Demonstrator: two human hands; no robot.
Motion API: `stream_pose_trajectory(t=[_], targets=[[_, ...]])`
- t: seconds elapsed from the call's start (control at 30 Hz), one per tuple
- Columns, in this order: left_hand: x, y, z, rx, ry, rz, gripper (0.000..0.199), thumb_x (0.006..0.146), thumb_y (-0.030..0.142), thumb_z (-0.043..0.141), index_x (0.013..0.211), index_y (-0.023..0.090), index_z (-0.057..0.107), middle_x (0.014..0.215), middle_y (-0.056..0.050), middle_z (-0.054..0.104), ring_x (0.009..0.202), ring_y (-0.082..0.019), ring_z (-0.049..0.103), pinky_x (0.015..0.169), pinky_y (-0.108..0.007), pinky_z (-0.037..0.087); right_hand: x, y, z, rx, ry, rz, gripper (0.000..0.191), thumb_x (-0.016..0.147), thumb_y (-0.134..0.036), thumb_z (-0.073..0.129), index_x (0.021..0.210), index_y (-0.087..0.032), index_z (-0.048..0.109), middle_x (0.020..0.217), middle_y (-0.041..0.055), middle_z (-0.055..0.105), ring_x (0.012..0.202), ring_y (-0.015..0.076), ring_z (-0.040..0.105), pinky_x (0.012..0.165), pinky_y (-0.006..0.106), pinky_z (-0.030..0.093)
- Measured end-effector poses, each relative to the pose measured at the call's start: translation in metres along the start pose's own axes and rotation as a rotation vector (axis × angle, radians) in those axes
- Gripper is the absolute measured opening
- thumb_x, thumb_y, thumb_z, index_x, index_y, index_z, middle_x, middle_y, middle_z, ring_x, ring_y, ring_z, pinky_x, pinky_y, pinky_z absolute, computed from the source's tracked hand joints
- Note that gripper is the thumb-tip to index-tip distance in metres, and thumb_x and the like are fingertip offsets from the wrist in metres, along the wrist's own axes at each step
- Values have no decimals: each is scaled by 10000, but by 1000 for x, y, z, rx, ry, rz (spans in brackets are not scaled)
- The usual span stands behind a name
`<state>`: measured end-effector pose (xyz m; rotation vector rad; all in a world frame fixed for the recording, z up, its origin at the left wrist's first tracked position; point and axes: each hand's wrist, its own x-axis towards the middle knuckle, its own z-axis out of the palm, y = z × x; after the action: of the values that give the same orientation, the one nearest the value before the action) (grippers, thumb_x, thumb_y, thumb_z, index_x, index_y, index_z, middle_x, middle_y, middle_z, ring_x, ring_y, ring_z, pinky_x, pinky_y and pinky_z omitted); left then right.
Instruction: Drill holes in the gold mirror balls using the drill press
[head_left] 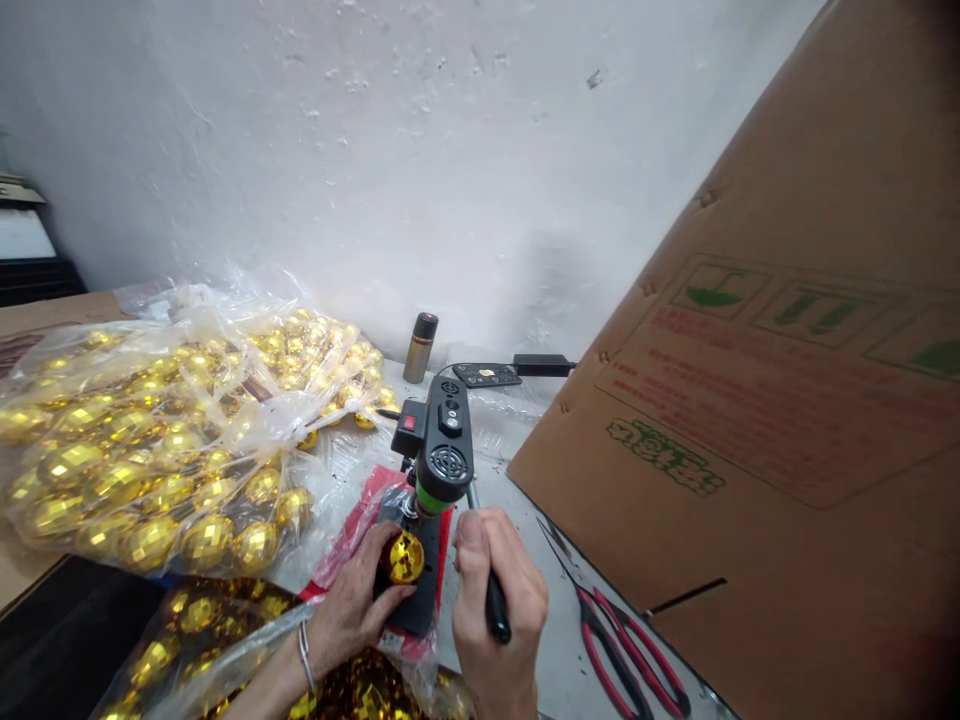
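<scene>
My left hand (352,598) closes its thumb and fingers round a shiny gold faceted ball (406,557). The ball sits on the dark base (422,605) of a small bench drill press (448,450), right under its head with the green ring. My right hand (495,590) is wrapped round the black-tipped lever handle (497,612) on the machine's right side. How close the drill tip is to the ball I cannot tell. Red plastic (360,528) lies under the base.
Clear bags of gold balls (150,450) fill the left; more gold balls (367,690) lie at the front. Red-handled scissors (611,640) rest at right beside a large cardboard box (750,400). Behind the machine stand a bottle (420,350) and a black power adapter (541,365).
</scene>
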<state>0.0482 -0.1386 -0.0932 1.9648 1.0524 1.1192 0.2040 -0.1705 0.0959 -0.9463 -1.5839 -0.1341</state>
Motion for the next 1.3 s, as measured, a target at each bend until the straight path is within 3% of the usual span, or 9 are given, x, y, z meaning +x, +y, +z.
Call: stream_pose_trajectory(t=[0.13, 0.3, 0.43, 0.7, 0.93, 1.13, 1.3], targets=[[0, 6, -1, 14, -7, 4, 572, 971, 349, 661, 1489, 200, 467, 1465, -208, 619, 1343, -391, 624, 1150, -588, 519, -2, 1, 0, 17, -5, 13, 292, 1046, -76, 425, 816, -253, 393, 703, -63, 367, 612, 80, 440, 564, 186, 392], [18, 19, -1, 16, -16, -81, 496, 960, 381, 658, 1399, 181, 540, 1338, -191, 675, 1223, -371, 670, 1063, -578, 561, -3, 0, -1, 27, -20, 22, 276, 1038, -70, 433, 827, -248, 425, 710, -62, 402, 625, 76, 476, 577, 171, 423], [27, 19, -3, 32, -21, -133, 545, 945, 458, 678, 1402, 186, 558, 1375, -199, 666, 1276, -396, 642, 1097, -612, 529, -3, -1, -2, 10, -28, -8, 264, 1031, -59, 420, 842, -240, 455, 715, -56, 457, 627, 73, 508, 596, 169, 451], [21, 20, -12, 12, -98, -142, 542, 926, 437, 703, 1393, 200, 562, 1382, -177, 665, 1278, -372, 645, 1094, -558, 543, -19, 9, -1, -6, -31, -75, 245, 992, -22, 424, 864, -224, 482, 732, -36, 519, 631, 83, 546, 578, 196, 453], [23, 20, -9, -1, -108, -127, 532, 933, 412, 711, 1401, 229, 535, 1336, -162, 671, 1221, -359, 659, 1068, -565, 549, -41, 12, 13, 24, 79, 37, 256, 974, -36, 429, 807, -224, 475, 743, -27, 519, 640, 99, 541, 560, 246, 402], [23, 24, -11, -2, -107, -116, 519, 932, 386, 718, 1394, 251, 525, 1337, -149, 669, 1226, -348, 663, 1063, -543, 560, -44, 11, 25, 56, 223, 15, 284, 1006, -87, 430, 761, -228, 462, 709, -35, 472, 597, 103, 467, 557, 252, 403], [24, 25, -10, 4, -95, -135, 521, 913, 398, 729, 1375, 237, 549, 1319, -146, 680, 1209, -352, 670, 1051, -534, 566, -47, 6, 29, 87, 206, 117, 293, 1020, -99, 430, 762, -236, 454, 717, -23, 486, 616, 122, 472, 583, 278, 405]])
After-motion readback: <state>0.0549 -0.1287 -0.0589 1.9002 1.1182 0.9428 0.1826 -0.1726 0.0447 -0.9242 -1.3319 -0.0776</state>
